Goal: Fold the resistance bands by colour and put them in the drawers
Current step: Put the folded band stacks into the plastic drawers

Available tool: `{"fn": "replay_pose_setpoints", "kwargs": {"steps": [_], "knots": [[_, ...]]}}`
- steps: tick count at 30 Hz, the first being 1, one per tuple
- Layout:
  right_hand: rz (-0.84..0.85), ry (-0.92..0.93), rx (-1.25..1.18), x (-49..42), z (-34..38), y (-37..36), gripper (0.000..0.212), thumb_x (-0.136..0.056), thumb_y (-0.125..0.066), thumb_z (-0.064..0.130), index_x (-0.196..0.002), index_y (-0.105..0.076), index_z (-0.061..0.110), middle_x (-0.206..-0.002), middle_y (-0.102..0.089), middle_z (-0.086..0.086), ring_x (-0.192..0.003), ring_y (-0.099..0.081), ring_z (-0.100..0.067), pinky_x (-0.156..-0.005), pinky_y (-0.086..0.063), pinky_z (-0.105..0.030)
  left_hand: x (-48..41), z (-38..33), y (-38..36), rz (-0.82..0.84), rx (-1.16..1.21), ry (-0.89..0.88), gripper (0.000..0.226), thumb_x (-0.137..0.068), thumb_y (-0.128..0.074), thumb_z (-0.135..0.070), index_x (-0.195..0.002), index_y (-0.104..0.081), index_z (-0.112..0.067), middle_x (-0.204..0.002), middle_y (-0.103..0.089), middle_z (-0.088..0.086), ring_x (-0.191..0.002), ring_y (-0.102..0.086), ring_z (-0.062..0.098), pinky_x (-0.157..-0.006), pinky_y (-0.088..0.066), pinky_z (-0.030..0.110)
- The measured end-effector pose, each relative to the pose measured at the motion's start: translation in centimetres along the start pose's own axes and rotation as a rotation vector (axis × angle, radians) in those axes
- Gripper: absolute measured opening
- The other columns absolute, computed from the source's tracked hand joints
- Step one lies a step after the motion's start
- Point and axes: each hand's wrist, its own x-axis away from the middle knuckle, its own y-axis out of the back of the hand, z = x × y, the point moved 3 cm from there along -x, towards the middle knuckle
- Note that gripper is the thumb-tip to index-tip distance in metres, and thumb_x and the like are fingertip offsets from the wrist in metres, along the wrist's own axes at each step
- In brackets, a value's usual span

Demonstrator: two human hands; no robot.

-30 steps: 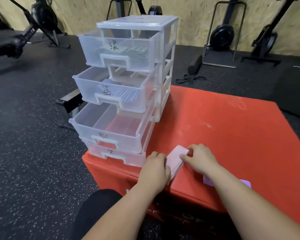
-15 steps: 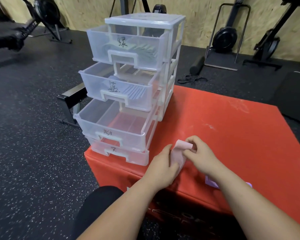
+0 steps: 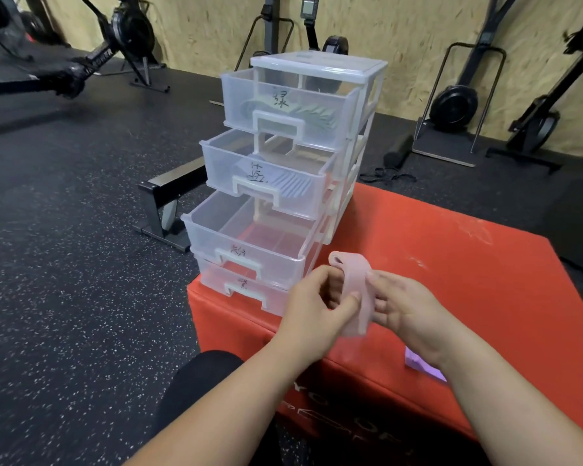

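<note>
Gripping pink band point(image 3: 354, 282) over red box point(image 3: 458, 284)

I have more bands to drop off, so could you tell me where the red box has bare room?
Bare: the red box right of the drawer unit, to its far and right edges. Crowded: the front left, with open drawers, the left hand and right hand holding the pink band, and a purple band by the right wrist.
</note>
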Motion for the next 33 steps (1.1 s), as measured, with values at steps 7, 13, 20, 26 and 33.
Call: {"fn": "replay_pose_setpoints", "kwargs": {"steps": [7,13,20,26,33], "knots": [[0.023,0.152,0.197,-1.3,5.2,-3.5,0.025,-0.098,-0.070,0.026,-0.119,-0.075,0.014,-0.119,-0.075,-0.018,-0.113,-0.072,-0.034,-0.100,-0.057,-0.052,0.2,-3.3,3.8,-0.186,-0.012,-0.112,0.018,-0.093,-0.079,-0.024,-0.107,-0.070,-0.020,-0.091,-0.072,0.000,-0.079,-0.065,0.018,-0.071,-0.053,0.023],[0.156,0.170,0.324,-5.8,10.1,-8.0,0.023,-0.099,-0.070,0.019,-0.121,-0.074,0.012,-0.114,-0.079,-0.010,-0.106,-0.075,-0.027,-0.090,-0.059,-0.038,-1.1,-2.2,8.9,-0.356,0.010,-0.126,0.030,-0.099,-0.064,-0.049,-0.117,-0.069,-0.026,-0.099,-0.073,-0.006,-0.089,-0.071,0.018,-0.083,-0.059,0.042],[0.336,0.007,0.457,-13.8,11.9,-13.5,0.027,-0.103,-0.065,0.019,-0.129,-0.072,0.017,-0.120,-0.078,-0.005,-0.109,-0.074,-0.018,-0.078,-0.058,-0.023,-1.6,2.0,14.4,-0.557,-0.134,0.023,0.036,-0.095,-0.079,-0.031,-0.126,-0.060,-0.025,-0.104,-0.065,-0.004,-0.084,-0.065,0.004,-0.078,-0.049,0.018],[0.376,0.026,0.568,-18.3,10.0,-15.4,0.023,-0.102,-0.067,0.020,-0.122,-0.075,0.013,-0.117,-0.078,-0.014,-0.109,-0.073,-0.029,-0.106,-0.053,-0.054,-2.6,3.7,15.5,-0.582,-0.266,0.079,0.058,-0.081,-0.088,-0.041,-0.126,-0.052,-0.035,-0.117,-0.049,-0.013,-0.107,-0.057,0.004,-0.092,-0.047,0.027],[0.439,0.047,0.718,-20.5,8.6,-15.5,0.014,-0.103,-0.067,0.023,-0.111,-0.078,0.021,-0.110,-0.080,-0.003,-0.109,-0.075,-0.026,-0.106,-0.054,-0.050,-3.1,4.3,15.0,-0.594,-0.290,0.056,0.067,-0.074,-0.089,-0.047,-0.125,-0.046,-0.041,-0.118,-0.044,-0.018,-0.114,-0.051,0.004,-0.100,-0.049,0.039]]}}
